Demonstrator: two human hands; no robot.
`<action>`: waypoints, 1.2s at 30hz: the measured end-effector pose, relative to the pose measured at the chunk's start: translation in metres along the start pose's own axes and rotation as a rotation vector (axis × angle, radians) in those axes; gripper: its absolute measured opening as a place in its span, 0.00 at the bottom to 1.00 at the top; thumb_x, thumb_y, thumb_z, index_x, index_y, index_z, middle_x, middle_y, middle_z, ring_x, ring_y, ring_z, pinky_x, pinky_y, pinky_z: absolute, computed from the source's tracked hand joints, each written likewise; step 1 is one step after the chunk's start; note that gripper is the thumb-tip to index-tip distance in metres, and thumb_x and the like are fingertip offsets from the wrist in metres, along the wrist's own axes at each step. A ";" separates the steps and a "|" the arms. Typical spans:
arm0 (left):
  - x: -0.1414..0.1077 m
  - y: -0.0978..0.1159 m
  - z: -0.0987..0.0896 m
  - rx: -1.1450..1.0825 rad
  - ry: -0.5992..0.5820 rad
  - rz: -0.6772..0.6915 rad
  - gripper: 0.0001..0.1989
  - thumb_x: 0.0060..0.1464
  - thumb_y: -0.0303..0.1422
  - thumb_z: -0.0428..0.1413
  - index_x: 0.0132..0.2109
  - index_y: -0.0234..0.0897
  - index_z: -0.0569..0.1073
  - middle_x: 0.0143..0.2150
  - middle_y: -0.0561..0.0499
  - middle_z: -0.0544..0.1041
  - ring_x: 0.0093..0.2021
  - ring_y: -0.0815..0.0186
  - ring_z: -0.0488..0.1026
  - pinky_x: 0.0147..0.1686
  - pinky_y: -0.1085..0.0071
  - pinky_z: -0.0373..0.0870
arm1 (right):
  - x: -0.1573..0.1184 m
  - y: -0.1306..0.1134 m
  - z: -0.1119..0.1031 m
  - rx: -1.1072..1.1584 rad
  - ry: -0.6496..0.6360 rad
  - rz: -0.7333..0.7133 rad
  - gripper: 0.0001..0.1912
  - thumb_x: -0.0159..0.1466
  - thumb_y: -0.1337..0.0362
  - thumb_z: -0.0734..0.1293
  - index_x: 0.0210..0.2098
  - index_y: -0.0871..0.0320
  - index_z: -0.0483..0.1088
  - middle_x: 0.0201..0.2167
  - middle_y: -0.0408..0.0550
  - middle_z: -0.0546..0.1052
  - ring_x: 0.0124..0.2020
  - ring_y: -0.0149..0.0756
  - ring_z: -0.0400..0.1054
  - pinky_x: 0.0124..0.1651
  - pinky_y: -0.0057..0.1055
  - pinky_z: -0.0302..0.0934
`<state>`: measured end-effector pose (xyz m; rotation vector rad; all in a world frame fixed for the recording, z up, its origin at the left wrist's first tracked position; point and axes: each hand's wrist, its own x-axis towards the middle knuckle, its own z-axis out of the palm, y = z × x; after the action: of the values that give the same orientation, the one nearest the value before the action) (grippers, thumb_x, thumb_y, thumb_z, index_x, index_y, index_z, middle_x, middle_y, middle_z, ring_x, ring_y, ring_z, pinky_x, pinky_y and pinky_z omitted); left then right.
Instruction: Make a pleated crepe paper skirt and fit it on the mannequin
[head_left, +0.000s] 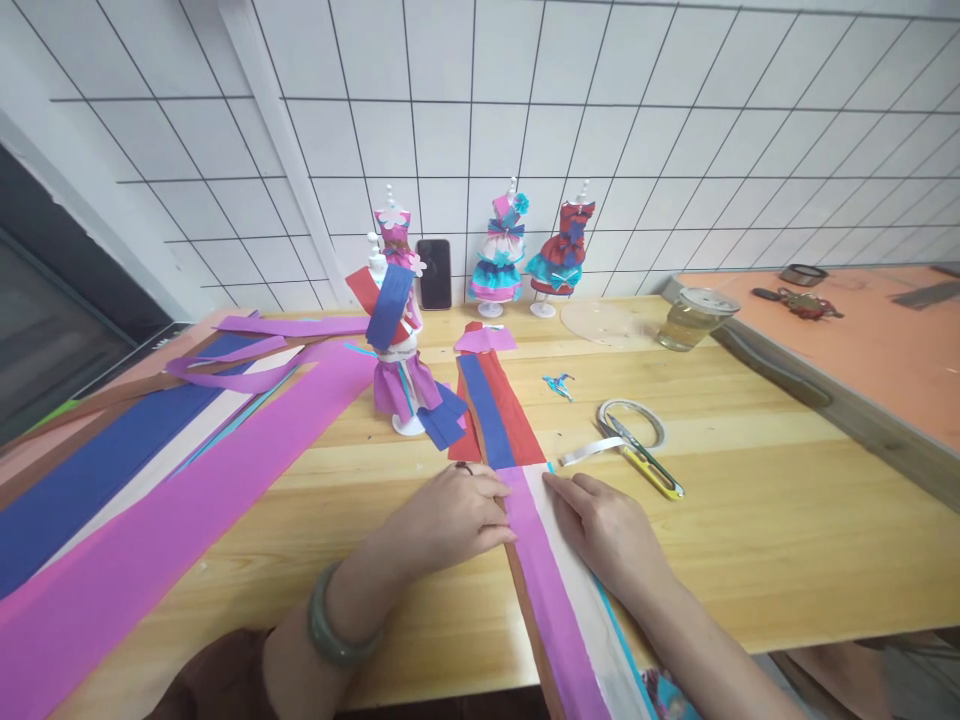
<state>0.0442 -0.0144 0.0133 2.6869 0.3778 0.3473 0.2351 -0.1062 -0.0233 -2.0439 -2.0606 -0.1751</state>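
A layered paper strip (551,580), purple and white with brown and light blue edges, runs from the table's middle toward me. My left hand (461,510) rests on its left edge, fingers bent and slightly apart. My right hand (607,520) lies at the right edge, its index fingertip on the strip's far right corner. Neither hand grips anything. Just beyond the fingertips lies a red and blue paper piece (499,410), meeting the strip's far end. Left of it stands a small dress form (405,380) with a purple skirt and red and blue paper at its top.
Scissors (651,470) and a tape roll (660,420) lie on the right. Several long paper strips (247,450) cover the left. Dressed forms (497,260), a phone (435,274) and a lidded cup (691,320) stand near the wall.
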 end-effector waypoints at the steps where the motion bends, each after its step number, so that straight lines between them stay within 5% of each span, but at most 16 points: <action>1: 0.000 0.000 0.000 0.003 0.009 0.001 0.11 0.53 0.35 0.49 0.32 0.39 0.74 0.36 0.49 0.74 0.43 0.63 0.68 0.45 0.67 0.61 | 0.000 -0.001 -0.001 -0.007 0.001 -0.003 0.16 0.61 0.68 0.56 0.45 0.57 0.68 0.23 0.45 0.71 0.26 0.32 0.67 0.26 0.26 0.54; 9: 0.004 0.007 0.017 0.064 0.016 0.012 0.25 0.50 0.43 0.51 0.53 0.37 0.62 0.54 0.43 0.66 0.57 0.59 0.57 0.55 0.61 0.53 | 0.005 -0.002 -0.001 -0.106 -0.055 -0.093 0.20 0.58 0.68 0.59 0.51 0.58 0.63 0.26 0.47 0.71 0.25 0.32 0.66 0.22 0.25 0.50; 25: -0.001 0.006 0.017 0.141 0.010 -0.018 0.13 0.50 0.40 0.53 0.37 0.36 0.70 0.44 0.47 0.73 0.53 0.59 0.62 0.52 0.63 0.58 | 0.004 0.008 -0.001 -0.019 -0.114 -0.234 0.25 0.60 0.73 0.54 0.56 0.53 0.56 0.27 0.46 0.67 0.26 0.31 0.64 0.28 0.25 0.54; 31: -0.001 0.004 0.015 0.115 0.020 -0.014 0.10 0.50 0.38 0.53 0.34 0.36 0.71 0.41 0.48 0.74 0.52 0.61 0.64 0.52 0.65 0.58 | 0.005 0.006 -0.004 0.043 -0.112 -0.196 0.22 0.61 0.73 0.53 0.54 0.53 0.61 0.25 0.45 0.67 0.25 0.30 0.63 0.28 0.25 0.54; 36: -0.002 0.003 0.014 0.132 0.071 -0.018 0.16 0.51 0.39 0.52 0.46 0.37 0.68 0.49 0.48 0.71 0.55 0.61 0.60 0.55 0.64 0.54 | 0.001 0.007 0.000 0.214 -0.053 -0.133 0.21 0.62 0.69 0.52 0.54 0.54 0.61 0.25 0.47 0.68 0.26 0.32 0.65 0.29 0.26 0.58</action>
<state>0.0476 -0.0229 0.0019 2.8038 0.4603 0.4272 0.2425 -0.1049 -0.0238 -1.8059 -2.1440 0.0757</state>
